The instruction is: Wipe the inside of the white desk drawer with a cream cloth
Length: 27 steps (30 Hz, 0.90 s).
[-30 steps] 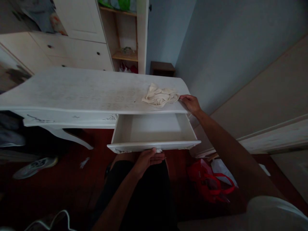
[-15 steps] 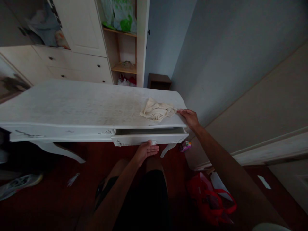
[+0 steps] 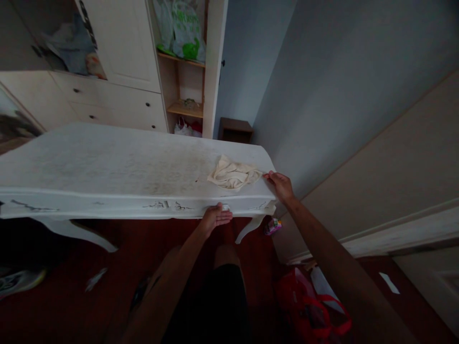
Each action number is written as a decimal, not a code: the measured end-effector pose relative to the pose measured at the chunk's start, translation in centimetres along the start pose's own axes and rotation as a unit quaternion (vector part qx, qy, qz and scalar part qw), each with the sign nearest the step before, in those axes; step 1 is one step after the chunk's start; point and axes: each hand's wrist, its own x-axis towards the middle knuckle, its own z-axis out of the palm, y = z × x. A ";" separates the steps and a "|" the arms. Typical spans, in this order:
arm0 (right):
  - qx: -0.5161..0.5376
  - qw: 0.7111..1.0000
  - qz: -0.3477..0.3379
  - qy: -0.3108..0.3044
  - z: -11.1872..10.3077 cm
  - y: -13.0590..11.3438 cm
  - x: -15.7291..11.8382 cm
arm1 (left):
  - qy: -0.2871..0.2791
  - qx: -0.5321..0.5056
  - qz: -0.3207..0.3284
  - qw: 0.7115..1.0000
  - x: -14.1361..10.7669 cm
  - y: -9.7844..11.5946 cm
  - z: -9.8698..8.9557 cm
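A white desk (image 3: pixel 118 153) with carved trim stands before me, its top smudged grey in the middle. My left hand (image 3: pixel 216 218) lies against the front of the right drawer (image 3: pixel 197 207), by its pale knob (image 3: pixel 225 207), fingers stretched out. That drawer sits flush with the desk front. At the desk's right end, the fingertips of my right hand (image 3: pixel 281 186) are pinched together at the corner of a crumpled cream cloth (image 3: pixel 234 174). The cloth lies on the desktop.
Behind the desk is a white cabinet (image 3: pixel 118 48) with shelves holding plastic bags (image 3: pixel 184 31). A small brown box-like unit (image 3: pixel 235 130) stands by the grey wall. On the red floor are a pink packet (image 3: pixel 273 226), a red bag (image 3: pixel 304 306) and a shoe (image 3: pixel 21 283).
The right drawer, partly pulled out before, has been pushed in by my left hand. My right hand has stayed at the cloth's corner. The view has shifted slightly.
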 end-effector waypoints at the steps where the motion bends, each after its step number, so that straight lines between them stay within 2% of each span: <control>1: 0.003 1.000 0.002 0.003 0.0 0.0 0.0 | 0.001 -0.006 0.002 1.000 0.1 0.0 0.0; 8: -0.002 1.000 0.002 0.000 0.3 -0.3 0.2 | 0.007 -0.025 0.034 0.999 0.4 -0.4 0.3; 10: -0.012 1.000 0.010 -0.005 0.5 -0.6 0.4 | 0.017 0.000 0.034 0.999 0.1 -0.5 0.1; 12: -0.032 0.999 0.021 -0.014 0.8 -0.9 0.6 | 0.033 0.056 0.008 0.998 -0.7 0.0 -0.2; 15: -0.082 0.996 0.029 -0.036 1.4 -1.4 0.9 | 0.021 0.160 -0.014 0.987 -3.1 2.1 -1.3; 18: -0.170 0.983 0.002 -0.067 2.6 -2.3 1.0 | -0.007 0.201 0.061 0.978 -6.2 6.3 -2.9; 20: -0.253 0.961 -0.045 -0.098 3.9 -3.2 1.0 | 0.018 0.213 0.141 0.967 -7.7 9.7 -4.2; 22: -0.338 0.924 -0.105 -0.144 5.6 -4.4 0.9 | 0.072 0.238 0.213 0.945 -8.2 13.1 -5.6; 24: -0.412 0.874 -0.156 -0.203 7.6 -5.7 0.7 | 0.155 0.264 0.278 0.911 -7.7 16.0 -7.0; 26: -0.470 0.822 -0.186 -0.262 9.5 -6.8 0.5 | 0.228 0.314 0.302 0.871 -6.6 17.9 -8.4; 27: -0.493 0.798 -0.194 -0.288 10.3 -7.3 0.4 | 0.244 0.334 0.305 0.858 -6.0 18.6 -9.0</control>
